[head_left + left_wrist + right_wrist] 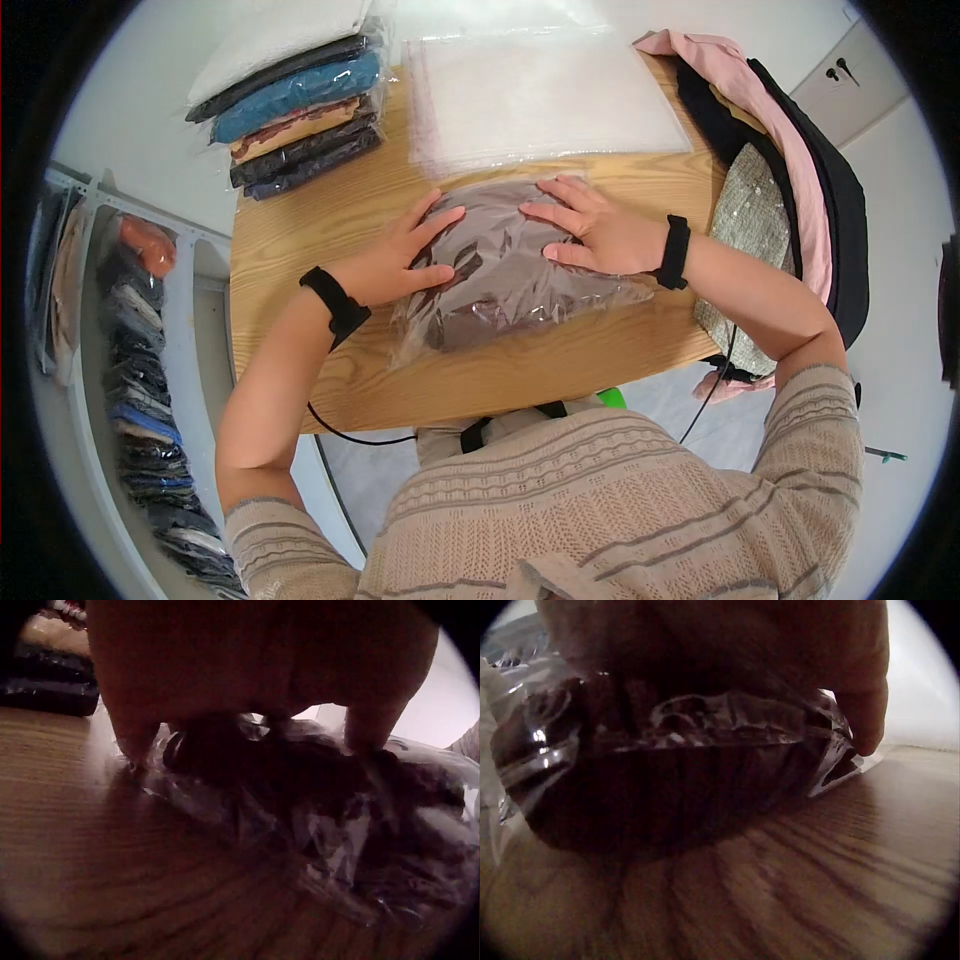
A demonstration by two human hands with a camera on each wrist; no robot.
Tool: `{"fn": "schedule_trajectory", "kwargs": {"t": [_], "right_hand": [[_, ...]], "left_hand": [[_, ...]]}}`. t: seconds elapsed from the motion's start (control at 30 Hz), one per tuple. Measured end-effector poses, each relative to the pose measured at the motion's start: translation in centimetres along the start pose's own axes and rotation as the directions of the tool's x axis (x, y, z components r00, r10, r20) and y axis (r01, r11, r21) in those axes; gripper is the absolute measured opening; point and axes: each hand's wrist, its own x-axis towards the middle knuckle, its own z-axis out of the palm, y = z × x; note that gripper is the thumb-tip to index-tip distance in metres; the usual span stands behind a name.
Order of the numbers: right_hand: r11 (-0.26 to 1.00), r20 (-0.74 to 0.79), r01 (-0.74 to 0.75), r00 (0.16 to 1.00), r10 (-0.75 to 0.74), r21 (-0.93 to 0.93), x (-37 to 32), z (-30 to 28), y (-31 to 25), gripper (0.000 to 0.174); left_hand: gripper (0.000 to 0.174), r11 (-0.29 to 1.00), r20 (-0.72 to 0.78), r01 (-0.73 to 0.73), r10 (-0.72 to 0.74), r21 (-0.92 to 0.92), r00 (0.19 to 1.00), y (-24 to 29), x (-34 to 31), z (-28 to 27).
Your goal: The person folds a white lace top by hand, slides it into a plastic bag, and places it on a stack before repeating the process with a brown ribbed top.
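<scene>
A folded mauve-brown garment in a clear plastic bag (500, 285) lies on the wooden table in front of the person. The left hand (393, 260) rests on the bag's left side with its fingers spread. On the upper right of the bag lies the right hand (612, 232), its fingers extended toward the middle. Loose, shiny plastic shows along the near edge, and in the right wrist view the bagged garment (667, 787) looks thick and rounded under the hand. From the left wrist, fingertips touch the crinkled bag (337, 847).
Bagged folded clothes (295, 110) are stacked at the table's back left. Flat clear plastic bags (550, 100) lie at the back. Pink and black garments (790, 170) hang over the right edge beside a grey-green textured cloth (750, 220). A shelf (190, 330) with packed clothes stands left.
</scene>
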Motion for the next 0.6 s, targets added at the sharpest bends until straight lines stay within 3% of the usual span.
{"fn": "schedule_trajectory", "kwargs": {"t": [0.1,0.17,0.43,0.5,0.53,0.6], "right_hand": [[1.0,-0.007,0.02,1.0,-0.021,-0.02,-0.3,0.1,-0.3,0.056],[0.999,-0.009,0.024,1.0,-0.024,-0.031,-1.1,0.1,-1.1,0.056],[1.0,-0.042,0.009,0.999,-0.01,-0.007,-5.5,2.3,-5.3,0.055],[1.0,-0.1,-0.025,0.995,0.026,0.007,-6.1,2.9,-5.9,0.055],[1.0,-0.1,-0.022,0.995,0.023,0.011,-6.4,3.1,-6.2,0.055],[0.997,-0.124,-0.072,0.989,0.075,0.026,-6.9,3.4,-6.7,0.055]], "left_hand": [[0.067,0.998,-0.047,0.004,-0.007,-0.069,0.999,0.2,-0.4,1.0],[0.066,0.998,-0.032,0.009,-0.007,0.058,0.999,1.0,-1.3,1.5],[0.063,0.994,-0.046,0.036,-0.031,0.103,0.998,5.4,-5.3,4.4],[0.068,0.827,-0.238,0.11,0.03,0.552,0.971,7.2,-6.3,4.8],[0.068,0.826,-0.237,0.114,0.025,0.552,0.971,7.9,-6.8,5.0],[0.074,0.874,-0.123,-0.094,0.172,0.477,0.977,9.2,-7.9,5.6]]}}
